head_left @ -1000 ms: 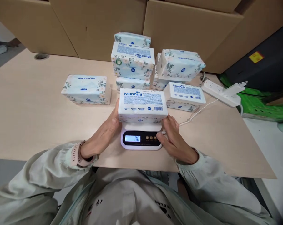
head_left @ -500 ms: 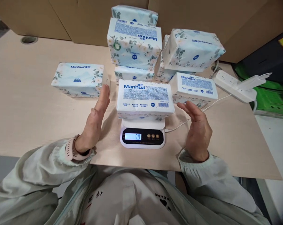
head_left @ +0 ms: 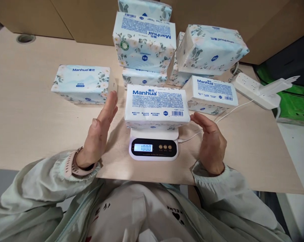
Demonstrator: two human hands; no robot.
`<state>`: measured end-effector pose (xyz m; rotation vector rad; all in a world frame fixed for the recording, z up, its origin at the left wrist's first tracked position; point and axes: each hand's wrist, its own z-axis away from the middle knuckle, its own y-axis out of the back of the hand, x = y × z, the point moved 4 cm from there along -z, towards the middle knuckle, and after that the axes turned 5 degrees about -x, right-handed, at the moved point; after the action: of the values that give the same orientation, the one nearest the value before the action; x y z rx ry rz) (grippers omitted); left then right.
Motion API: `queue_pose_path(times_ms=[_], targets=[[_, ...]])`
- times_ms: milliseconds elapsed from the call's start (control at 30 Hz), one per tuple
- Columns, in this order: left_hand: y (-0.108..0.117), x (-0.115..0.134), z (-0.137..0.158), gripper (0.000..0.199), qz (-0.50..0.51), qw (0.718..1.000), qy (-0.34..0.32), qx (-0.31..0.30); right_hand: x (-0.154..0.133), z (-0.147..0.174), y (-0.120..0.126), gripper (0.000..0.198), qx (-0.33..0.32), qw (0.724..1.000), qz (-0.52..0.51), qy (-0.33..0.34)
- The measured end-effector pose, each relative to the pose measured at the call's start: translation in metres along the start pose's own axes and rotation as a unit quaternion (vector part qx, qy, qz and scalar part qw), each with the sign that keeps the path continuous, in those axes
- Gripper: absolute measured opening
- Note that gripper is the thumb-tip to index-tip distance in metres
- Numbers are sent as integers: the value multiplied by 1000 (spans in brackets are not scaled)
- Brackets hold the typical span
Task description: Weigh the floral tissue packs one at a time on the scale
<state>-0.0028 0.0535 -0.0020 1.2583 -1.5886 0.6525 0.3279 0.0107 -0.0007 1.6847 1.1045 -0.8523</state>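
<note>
A pack of tissues [head_left: 157, 105] with blue "Manhua" print rests on a white digital scale [head_left: 154, 157]. The scale's lit display [head_left: 143, 148] appears to read 100.0. To the left of the pack, my left hand [head_left: 98, 131] is held upright with its fingers stretched out, apart from the pack. On the other side is my right hand [head_left: 211, 143], its fingers extended and slightly bent, the tips close to the pack's right end. Neither hand holds anything.
Another tissue pack [head_left: 82, 84] lies at the left. Behind the scale are stacked packs [head_left: 144, 42], more packs [head_left: 213, 50] and a single pack [head_left: 212, 94] at right. A white power strip [head_left: 255, 89] and a cable [head_left: 232, 110] lie at the right. Cardboard [head_left: 96, 23] stands along the back.
The scale's reading has gone from about 0.0 to 100.0. Both hands stay almost where they were beside the pack. The view has shifted slightly.
</note>
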Motion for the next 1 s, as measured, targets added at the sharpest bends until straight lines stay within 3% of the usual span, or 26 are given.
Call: queue_pose_path(times_ms=[233, 633, 1000], targets=[[0, 4, 0, 73, -4, 1000, -2, -8, 0, -1, -2, 52, 0, 1000, -10, 4], [-4, 12, 1, 67, 22, 998, 6, 53, -3, -2, -7, 52, -29, 999, 24, 27], [-3, 15, 3, 59, 31, 997, 36, 66, -4, -5, -9, 47, -31, 997, 48, 46]])
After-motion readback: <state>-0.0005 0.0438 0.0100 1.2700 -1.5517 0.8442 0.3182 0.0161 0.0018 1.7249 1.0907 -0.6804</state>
